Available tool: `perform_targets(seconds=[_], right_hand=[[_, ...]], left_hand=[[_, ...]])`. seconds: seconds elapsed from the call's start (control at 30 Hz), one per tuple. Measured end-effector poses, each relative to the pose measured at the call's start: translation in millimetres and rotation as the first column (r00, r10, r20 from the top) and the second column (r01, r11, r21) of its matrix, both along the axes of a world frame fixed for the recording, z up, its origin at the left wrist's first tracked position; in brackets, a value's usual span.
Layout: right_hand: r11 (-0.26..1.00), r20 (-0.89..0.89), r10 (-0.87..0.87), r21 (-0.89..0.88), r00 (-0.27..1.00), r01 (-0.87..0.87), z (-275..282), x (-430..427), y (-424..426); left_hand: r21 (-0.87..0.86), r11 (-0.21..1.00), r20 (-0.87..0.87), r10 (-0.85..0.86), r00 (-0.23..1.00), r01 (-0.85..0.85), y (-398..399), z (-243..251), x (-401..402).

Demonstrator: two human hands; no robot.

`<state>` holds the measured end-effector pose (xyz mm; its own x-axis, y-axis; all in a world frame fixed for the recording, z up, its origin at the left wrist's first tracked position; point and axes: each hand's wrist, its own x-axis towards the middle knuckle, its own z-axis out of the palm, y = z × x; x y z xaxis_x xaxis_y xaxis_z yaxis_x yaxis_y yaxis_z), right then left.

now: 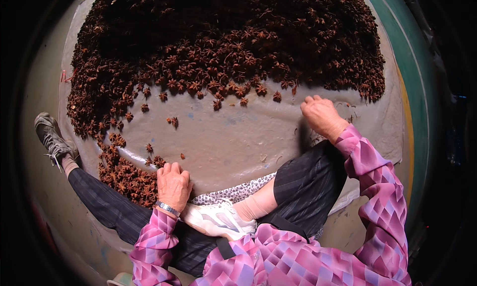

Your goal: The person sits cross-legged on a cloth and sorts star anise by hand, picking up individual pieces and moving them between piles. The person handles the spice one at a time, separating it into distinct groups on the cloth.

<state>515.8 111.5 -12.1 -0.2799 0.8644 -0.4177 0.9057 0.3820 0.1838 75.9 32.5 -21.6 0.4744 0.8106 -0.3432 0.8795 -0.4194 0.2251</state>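
Observation:
A large heap of dried star anise (234,59) is spread across the far part of a pale plastic sheet (231,140). A smaller pile of star anise (126,181) lies at the left, beside my outstretched leg. My left hand (173,185), with a watch or bracelet (167,208) on its wrist, rests at the right edge of that smaller pile. Its fingers curl down, and the palm side is hidden. Past my bent knee, my right hand (321,114) is held above the sheet near the heap's front edge. Its fingers are bent inward, and anything inside them is out of sight.
Loose star anise (174,122) dot the sheet between the piles. Small stems and scraps (316,137) lie below my right hand. My white shoe (220,217) and leopard-print cloth (238,189) are in front of me. Green floor (410,81) with a yellow line borders the right.

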Motion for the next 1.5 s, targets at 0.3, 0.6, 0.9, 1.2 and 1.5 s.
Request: perform_targets(seconds=[0.3,0.6,0.9,1.2,1.5], right_hand=[[0.999,-0.388,-0.025,0.025,0.921,0.037,-25,-164,26],[0.980,-0.374,-0.197,-0.074,0.906,0.182,18,-109,-56],[0.974,-0.502,-0.074,0.149,0.862,0.170,-34,-194,34],[0.944,-0.990,-0.141,-0.135,-0.004,0.301,-2,-218,-54],[0.546,-0.505,-0.791,-0.837,-0.347,-0.027,22,-239,-43]], left_hand=[[-0.040,0.986,-0.190,0.151,0.970,-0.161,47,-19,34],[-0.073,0.934,-0.463,0.280,0.841,-0.350,9,8,-48],[-0.013,0.911,0.239,0.402,0.884,-0.411,7,23,-9],[-0.863,0.258,-0.001,0.859,-0.511,0.435,6,-3,82],[-0.238,0.949,0.716,0.315,0.623,-0.205,-19,24,14]])
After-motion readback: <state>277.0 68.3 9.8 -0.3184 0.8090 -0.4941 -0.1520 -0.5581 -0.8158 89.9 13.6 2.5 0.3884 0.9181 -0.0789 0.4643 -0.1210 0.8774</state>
